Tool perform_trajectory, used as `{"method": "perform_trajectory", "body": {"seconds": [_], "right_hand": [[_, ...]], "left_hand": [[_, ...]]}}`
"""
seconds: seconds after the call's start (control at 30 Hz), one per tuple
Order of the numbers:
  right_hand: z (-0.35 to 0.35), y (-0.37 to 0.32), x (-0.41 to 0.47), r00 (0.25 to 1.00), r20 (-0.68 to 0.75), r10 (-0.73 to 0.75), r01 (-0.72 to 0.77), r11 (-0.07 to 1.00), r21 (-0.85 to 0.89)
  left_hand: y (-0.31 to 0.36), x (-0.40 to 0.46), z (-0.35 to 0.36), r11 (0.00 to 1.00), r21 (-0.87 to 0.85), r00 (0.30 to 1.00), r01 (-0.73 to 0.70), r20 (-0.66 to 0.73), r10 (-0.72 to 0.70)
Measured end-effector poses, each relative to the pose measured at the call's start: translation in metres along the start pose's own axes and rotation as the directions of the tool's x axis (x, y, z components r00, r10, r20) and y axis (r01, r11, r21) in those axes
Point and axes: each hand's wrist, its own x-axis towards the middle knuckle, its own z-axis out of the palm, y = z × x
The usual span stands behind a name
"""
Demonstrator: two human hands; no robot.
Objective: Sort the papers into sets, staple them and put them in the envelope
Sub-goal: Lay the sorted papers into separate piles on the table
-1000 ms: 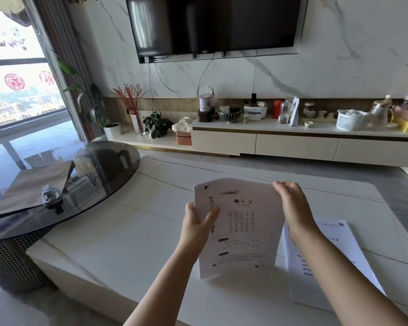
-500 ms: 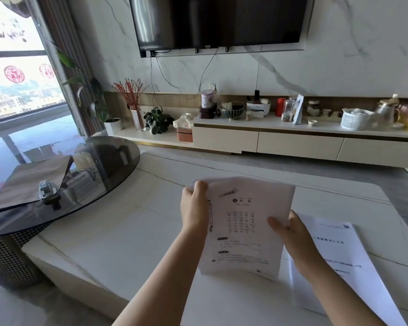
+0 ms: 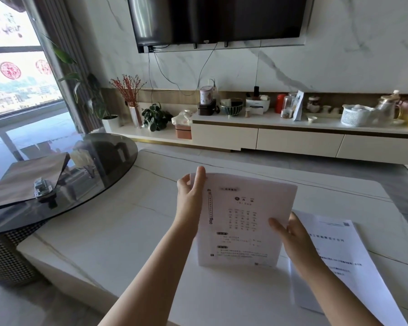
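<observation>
Here, the white marble table point(image 3: 85, 234) carries two lots of printed papers. The flat papers point(image 3: 353, 262) lie along its right edge. You hold the paper set point(image 3: 243, 220) upright over the middle of the table, its bottom edge on or near the top, black text facing you. On the round glass table point(image 3: 99, 165) lie one brown envelope point(image 3: 21, 180) and one stapler point(image 3: 43, 188). Your left hand point(image 3: 190, 198) now pinches the set's top left corner, higher than a second ago; your right hand point(image 3: 292, 234) grips its right edge, lower than before.
</observation>
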Motion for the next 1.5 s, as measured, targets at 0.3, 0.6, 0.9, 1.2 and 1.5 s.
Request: {"method": "perform_trajectory", "body": {"seconds": [0.3,0.6,0.9,1.2,1.5], "right_hand": [[0.021,0.008,0.017,0.997,-0.070,-0.012,0.010,1.000,-0.028],[0.033,0.045,0.001,0.996,-0.053,0.073,-0.075,0.997,-0.034],[0.038,0.060,-0.002,0.990,-0.033,0.140,-0.143,0.982,-0.124],[0.051,0.026,0.027,0.973,0.143,0.181,-0.148,0.965,-0.214],[0.142,0.053,0.034,0.898,0.120,0.424,-0.439,0.881,0.177]], "left_hand": [[-0.068,0.001,-0.014,0.939,0.341,0.999,-0.035,0.008,0.035],[-0.105,-0.006,-0.035,0.917,0.399,0.997,-0.030,0.080,-0.002],[-0.127,0.001,-0.042,0.901,0.434,0.994,0.008,0.093,-0.053],[-0.123,0.008,-0.095,0.934,0.265,0.970,0.240,-0.103,-0.220],[-0.128,0.015,-0.146,0.907,-0.046,0.877,0.418,-0.242,-0.416]]}}
